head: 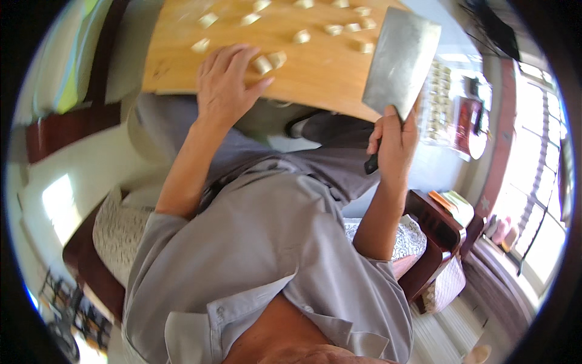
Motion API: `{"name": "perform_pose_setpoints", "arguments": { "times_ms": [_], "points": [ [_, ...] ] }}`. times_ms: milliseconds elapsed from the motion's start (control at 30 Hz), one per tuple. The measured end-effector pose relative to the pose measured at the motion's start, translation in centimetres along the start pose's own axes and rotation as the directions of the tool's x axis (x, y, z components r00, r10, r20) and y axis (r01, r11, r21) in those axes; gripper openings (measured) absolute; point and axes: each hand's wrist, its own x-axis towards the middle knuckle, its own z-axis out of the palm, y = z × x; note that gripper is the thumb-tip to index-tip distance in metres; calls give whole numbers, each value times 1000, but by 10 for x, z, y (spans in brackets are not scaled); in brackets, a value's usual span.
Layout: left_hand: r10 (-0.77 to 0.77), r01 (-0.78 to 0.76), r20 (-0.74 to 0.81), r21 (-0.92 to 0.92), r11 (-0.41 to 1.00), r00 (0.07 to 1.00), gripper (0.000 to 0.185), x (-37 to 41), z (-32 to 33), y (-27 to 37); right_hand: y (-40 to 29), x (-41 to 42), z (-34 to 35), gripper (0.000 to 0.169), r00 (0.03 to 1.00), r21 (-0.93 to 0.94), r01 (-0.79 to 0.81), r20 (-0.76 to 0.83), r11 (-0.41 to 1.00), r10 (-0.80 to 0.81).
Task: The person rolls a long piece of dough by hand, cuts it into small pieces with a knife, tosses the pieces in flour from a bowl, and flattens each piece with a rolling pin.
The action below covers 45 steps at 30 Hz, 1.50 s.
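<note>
My right hand grips the black handle of a wide Chinese cleaver, its blade raised at the right edge of a wooden board. Over the board's near left part, my left hand has its fingers apart and holds nothing. Two cut pieces of pale dough lie close by its thumb and fingertips. More pieces, such as one dough piece near the middle, are scattered across the board. I cannot tell whether the left fingers touch the board.
To the right, a tray holds rows of small pale pieces, beside a red box. A wooden armrest with papers stands at my right side. My legs are below the board's near edge. A barred window is far right.
</note>
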Motion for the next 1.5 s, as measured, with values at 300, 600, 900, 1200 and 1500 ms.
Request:
{"name": "perform_pose_setpoints", "arguments": {
  "times_ms": [300,600,900,1200,1500],
  "points": [
    [-26,26,83,7,1000,996,48,19,9,-10,-1,78,-110,27,940,-300,120,-272,946,-205],
    [-197,204,109,-59,977,974,55,-8,-7,-20,54,349,-244,57,909,-980,111,34,162,-414],
    [-232,229,40,66,971,972,46,-13,-18,-12,125,535,-247,59,962,-984,170,156,46,-224],
    [-259,263,-45,172,949,965,31,-6,4,-7,151,532,-218,55,896,-922,366,312,128,-317],
    [-324,331,-109,46,943,940,41,-3,-7,0,101,480,-189,59,945,-967,255,244,21,-217]
  ]
}}
